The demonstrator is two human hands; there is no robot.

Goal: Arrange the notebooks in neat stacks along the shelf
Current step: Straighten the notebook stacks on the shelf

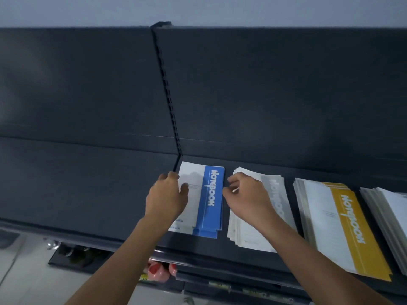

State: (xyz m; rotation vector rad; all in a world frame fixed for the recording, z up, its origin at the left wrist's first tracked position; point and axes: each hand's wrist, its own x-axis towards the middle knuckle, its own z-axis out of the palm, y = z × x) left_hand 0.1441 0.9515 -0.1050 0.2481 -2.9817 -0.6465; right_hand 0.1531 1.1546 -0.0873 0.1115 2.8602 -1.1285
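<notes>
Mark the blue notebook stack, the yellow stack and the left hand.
blue notebook stack (212,201): head view, blue band.
yellow stack (354,230): head view, yellow band.
left hand (167,195): head view, its back.

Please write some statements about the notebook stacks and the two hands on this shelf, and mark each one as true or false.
1. The left hand touches the left side of the blue notebook stack. True.
2. The yellow notebook stack lies directly beside the blue one. False: a grey notebook stack lies between them.
3. The right hand is over the yellow stack. False: it is over the left part of the grey stack, near the gap to the blue one.
4. A fourth stack shows at the right edge. True.
5. The stacks stand upright. False: they lie flat on the shelf.
</notes>
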